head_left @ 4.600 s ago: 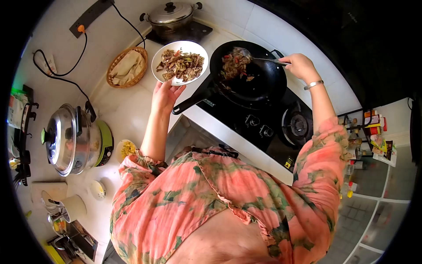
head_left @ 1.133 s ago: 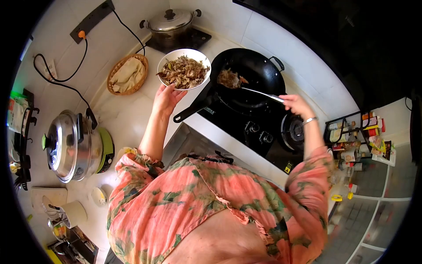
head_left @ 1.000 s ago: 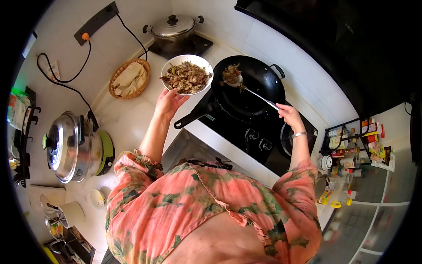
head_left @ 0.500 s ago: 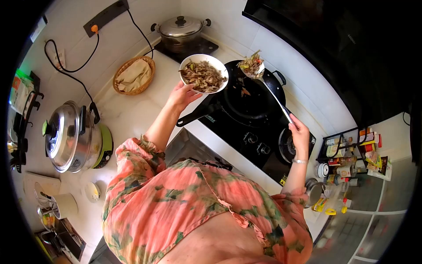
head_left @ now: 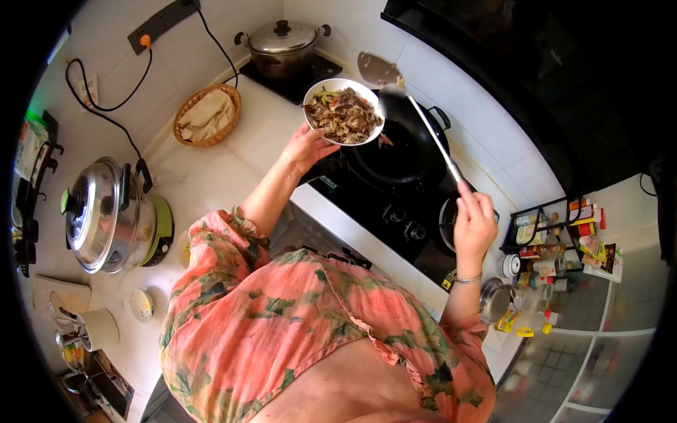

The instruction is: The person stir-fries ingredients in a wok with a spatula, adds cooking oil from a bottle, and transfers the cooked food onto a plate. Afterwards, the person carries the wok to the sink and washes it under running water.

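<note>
My left hand (head_left: 308,148) holds a white bowl (head_left: 361,87) by its lower edge, fingers underneath. The bowl is heaped with brownish shredded food (head_left: 345,118) with some green and orange bits. In my right hand (head_left: 474,224) is the long handle of a metal spatula (head_left: 379,69). Its blade is raised just past the bowl's far side, with only small bits stuck on it. Below and beside the bowl, a black wok (head_left: 402,158) sits on the stove, with a few scraps inside. The bowl hides part of the wok.
A lidded steel pot (head_left: 282,49) stands at the back. A wicker basket (head_left: 233,123) holds folded cloth. At left is a large steamer pot (head_left: 99,218). Bottles and packets fill a rack (head_left: 525,229) at right. A range hood (head_left: 479,77) hangs above the stove.
The food that was on the spatula is now off it, and the heap in the bowl looks fuller. The spatula blade moved left and up; the bowl shifted right over the wok's edge.
</note>
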{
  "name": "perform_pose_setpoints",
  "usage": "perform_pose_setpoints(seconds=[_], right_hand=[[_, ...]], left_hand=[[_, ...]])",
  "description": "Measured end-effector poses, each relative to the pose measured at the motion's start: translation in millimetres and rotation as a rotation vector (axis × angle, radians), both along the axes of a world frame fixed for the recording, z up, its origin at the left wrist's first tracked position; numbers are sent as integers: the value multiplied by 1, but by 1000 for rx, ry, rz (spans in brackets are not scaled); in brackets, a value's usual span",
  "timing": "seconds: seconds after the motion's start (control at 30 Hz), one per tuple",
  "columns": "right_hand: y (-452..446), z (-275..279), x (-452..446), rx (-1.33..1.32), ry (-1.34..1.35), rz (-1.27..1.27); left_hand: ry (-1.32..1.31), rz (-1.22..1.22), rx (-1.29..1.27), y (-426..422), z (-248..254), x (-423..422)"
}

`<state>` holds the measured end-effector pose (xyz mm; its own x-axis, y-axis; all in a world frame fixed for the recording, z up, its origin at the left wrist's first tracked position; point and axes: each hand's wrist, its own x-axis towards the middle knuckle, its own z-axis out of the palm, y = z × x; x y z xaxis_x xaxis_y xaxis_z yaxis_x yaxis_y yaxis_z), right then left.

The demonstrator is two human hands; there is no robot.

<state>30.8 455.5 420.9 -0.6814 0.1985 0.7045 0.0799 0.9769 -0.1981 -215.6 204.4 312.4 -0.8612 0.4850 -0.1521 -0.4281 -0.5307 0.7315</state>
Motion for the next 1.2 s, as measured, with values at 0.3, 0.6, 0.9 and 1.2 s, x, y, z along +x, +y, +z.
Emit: perform_pose_setpoints(seconds=[0.3, 0.6, 0.9, 1.2], right_hand=[[94, 50, -38, -418, -525, -107], [111, 24, -117, -154, -1026, -138], [29, 56, -176, 451, -612, 129], [69, 102, -190, 364, -859, -4]], left_hand=[[-37, 78, 52, -30, -1, -5], [-34, 194, 13, -83, -23, -3], [-61, 208, -40, -100, -48, -4], [-75, 186, 15, -112, -69, -16]])
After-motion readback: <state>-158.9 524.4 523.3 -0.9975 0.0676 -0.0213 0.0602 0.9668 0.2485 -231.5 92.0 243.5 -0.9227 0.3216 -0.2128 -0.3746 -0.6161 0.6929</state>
